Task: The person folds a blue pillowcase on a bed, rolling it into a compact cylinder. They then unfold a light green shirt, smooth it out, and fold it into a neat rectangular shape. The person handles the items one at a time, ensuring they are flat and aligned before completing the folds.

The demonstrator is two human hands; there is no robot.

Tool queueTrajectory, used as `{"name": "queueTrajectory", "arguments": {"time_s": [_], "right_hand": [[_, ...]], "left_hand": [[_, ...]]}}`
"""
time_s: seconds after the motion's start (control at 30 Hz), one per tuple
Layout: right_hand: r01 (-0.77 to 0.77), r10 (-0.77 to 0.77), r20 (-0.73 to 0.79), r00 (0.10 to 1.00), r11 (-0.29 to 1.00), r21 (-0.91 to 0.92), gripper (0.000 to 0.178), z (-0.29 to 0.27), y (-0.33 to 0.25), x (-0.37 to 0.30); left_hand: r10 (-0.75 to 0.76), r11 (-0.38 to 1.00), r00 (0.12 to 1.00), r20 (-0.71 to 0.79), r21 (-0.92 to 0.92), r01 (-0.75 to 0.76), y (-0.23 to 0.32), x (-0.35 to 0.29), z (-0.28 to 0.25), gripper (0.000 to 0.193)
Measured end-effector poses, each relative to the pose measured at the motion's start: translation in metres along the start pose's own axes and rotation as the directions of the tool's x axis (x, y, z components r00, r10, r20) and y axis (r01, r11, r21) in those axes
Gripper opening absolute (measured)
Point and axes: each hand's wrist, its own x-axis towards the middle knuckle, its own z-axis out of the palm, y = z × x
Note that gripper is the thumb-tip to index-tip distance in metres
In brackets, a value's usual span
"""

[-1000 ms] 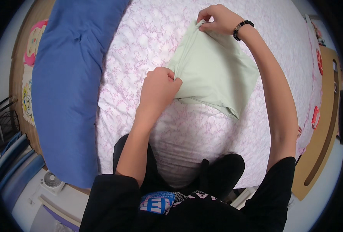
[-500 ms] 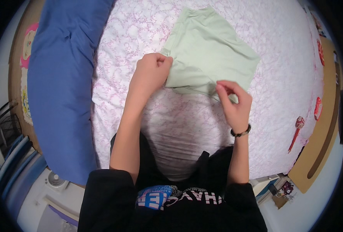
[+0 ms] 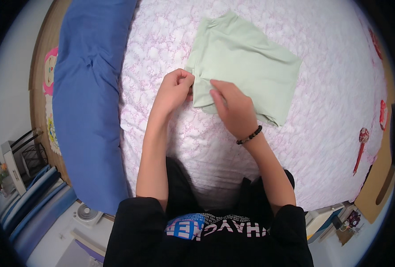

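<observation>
Left hand (image 3: 174,90) pinches the near edge of a folded pale green cotton shirt (image 3: 246,62) on the white quilted bed (image 3: 331,115), right hand (image 3: 231,107) pressing flat just beside that grip.

The right hand (image 3: 233,107) came down from the far corner of the pale green garment (image 3: 244,62) to its near edge, close beside the left hand (image 3: 174,89). The garment was folded over and lay flatter on the bed.

Place: a home bedroom.
Bed: a bed (image 3: 340,133) carried a white quilted cover with pink floral print.
Bedding: a long blue pillow (image 3: 88,102) lay along its left edge.
Frame: a wooden bed frame (image 3: 375,187) bordered it.
</observation>
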Motion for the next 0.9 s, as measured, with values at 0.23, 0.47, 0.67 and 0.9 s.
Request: {"name": "queueTrajectory", "arguments": {"time_s": [0.23, 0.47, 0.67, 0.9], "right_hand": [[0.33, -0.161, 0.568, 0.807, 0.921, -0.208, 0.02, -0.01, 0.023, 0.089], [0.342, -0.141, 0.763, 0.63, 0.934, -0.109, 0.014, -0.028, 0.006, 0.133], [0.263, -0.155, 0.8, 0.58, 0.965, -0.004, 0.017, -0.027, -0.025, 0.13], [0.21, -0.26, 0.339, 0.904, 0.962, 0.176, 0.015, -0.044, -0.008, 0.092]], "left_hand": [[0.013, 1.0, 0.999, 0.033, 0.005, -0.013, -0.013, 0.013, 0.0, 0.015], [-0.036, 0.996, 0.991, 0.129, -0.081, 0.046, 0.0, 0.014, -0.005, 0.012], [0.083, 0.937, 0.992, 0.094, -0.346, -0.046, 0.012, 0.019, 0.001, 0.01], [0.136, 0.991, 0.988, -0.068, -0.001, -0.136, 0.014, 0.021, 0.004, 0.042]]}}
